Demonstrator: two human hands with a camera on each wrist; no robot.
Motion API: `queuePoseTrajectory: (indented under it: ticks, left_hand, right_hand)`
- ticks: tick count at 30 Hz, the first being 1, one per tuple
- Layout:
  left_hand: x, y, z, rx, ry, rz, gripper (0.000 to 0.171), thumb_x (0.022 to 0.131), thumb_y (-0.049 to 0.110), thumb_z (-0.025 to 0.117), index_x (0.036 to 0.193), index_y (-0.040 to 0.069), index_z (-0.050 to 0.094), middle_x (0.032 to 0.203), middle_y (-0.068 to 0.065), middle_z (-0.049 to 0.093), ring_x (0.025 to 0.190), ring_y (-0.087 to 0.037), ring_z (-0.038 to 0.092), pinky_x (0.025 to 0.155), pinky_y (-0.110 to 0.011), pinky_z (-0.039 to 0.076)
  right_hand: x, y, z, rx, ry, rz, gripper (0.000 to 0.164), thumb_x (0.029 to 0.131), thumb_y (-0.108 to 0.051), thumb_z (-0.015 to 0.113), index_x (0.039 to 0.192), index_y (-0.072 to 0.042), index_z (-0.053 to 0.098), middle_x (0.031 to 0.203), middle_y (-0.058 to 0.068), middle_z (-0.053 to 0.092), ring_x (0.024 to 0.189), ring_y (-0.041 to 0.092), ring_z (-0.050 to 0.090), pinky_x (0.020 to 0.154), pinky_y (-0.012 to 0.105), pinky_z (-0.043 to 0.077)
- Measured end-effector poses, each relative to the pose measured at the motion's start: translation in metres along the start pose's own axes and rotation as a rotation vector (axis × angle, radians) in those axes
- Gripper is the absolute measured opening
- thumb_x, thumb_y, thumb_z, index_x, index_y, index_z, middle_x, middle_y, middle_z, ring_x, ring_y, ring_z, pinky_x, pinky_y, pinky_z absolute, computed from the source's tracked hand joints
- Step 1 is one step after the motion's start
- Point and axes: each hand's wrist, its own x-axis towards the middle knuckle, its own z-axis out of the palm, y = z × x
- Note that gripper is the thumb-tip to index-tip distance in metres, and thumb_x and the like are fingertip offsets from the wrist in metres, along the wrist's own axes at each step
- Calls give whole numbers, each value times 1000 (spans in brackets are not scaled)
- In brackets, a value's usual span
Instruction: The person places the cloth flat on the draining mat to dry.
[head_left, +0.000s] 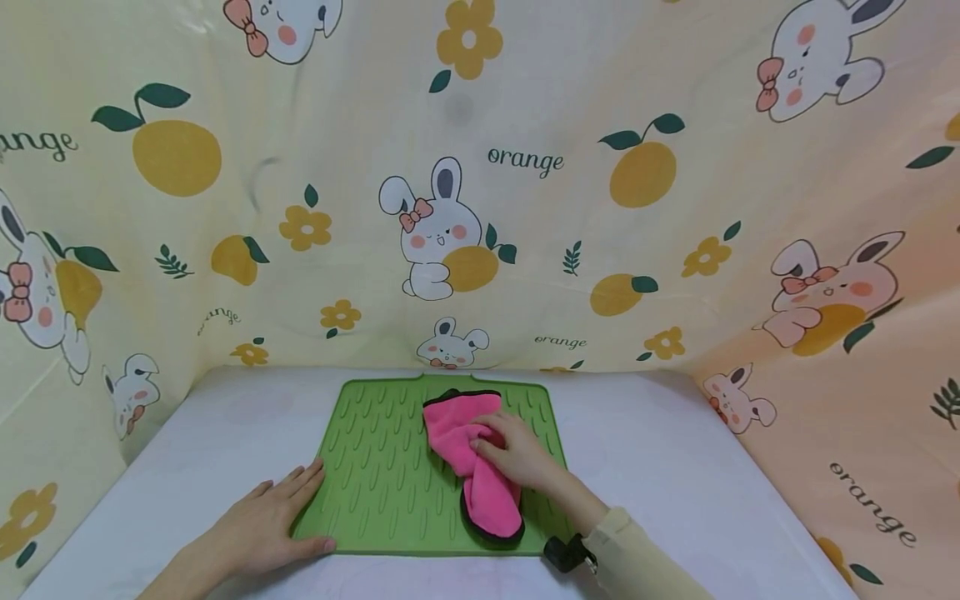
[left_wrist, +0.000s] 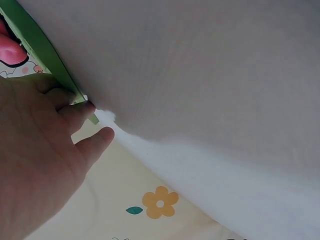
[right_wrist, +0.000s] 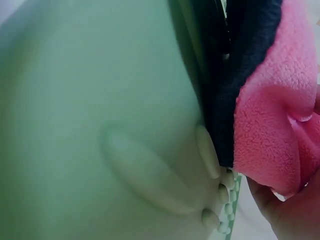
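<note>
A green silicone mat (head_left: pixel 378 475) with raised oval ridges lies flat on the white surface. Bunched on its right half is a pink fleece cloth (head_left: pixel 450 429) with black edging. My right hand (head_left: pixel 517 454) grips the cloth near its middle, thumb and fingers pinching a fold. In the right wrist view the cloth (right_wrist: pixel 265 130) shows close up beside the mat (right_wrist: pixel 90 90), and most of that hand is out of frame. With fingers extended, my left hand (head_left: pixel 262 529) rests at the mat's left edge; the left wrist view shows its fingertips touching that edge.
A white-covered table (head_left: pixel 637 467) surrounds the mat. Behind it and along both sides hangs a cream curtain (head_left: pixel 540 233) printed with rabbits, oranges and flowers. A small black device (head_left: pixel 566 552) sits at my right wrist, by the mat's near right corner.
</note>
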Motion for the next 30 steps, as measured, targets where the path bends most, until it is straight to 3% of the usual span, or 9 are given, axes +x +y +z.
queuePoseTrajectory:
  ticks: [8,20,25,30]
  left_hand:
    - [0,3,1,-8,-3,-6,107,86,76,64,152,-5,46,162,-20,40,144,-46,44,107,-73,36]
    - [4,1,-6,83,34,32,106,83,81,63,148,-2,53,158,-19,46,142,-45,46,107,-71,39]
    - [11,14,-14,92,106,81,95,84,75,67,143,1,60,156,-16,50,140,-42,49,108,-66,41]
    - [24,35,-19,74,225,153,76,88,60,74,139,3,64,150,-13,57,132,-35,58,104,-59,48]
  right_hand:
    - [-10,-7,-5,5,40,-11,35,101,-27,71,134,-17,67,137,2,61,133,29,54,112,57,42]
    - [-39,-25,-20,32,131,-42,48,96,-19,77,142,-15,62,147,3,55,142,28,46,113,56,43]
    - [-58,-29,-23,31,137,-50,49,96,-17,77,142,-20,61,146,-4,56,141,26,47,112,56,44]
    - [-71,-29,-23,-1,85,-157,51,96,-17,77,144,-19,59,145,-5,58,139,24,49,110,57,45]
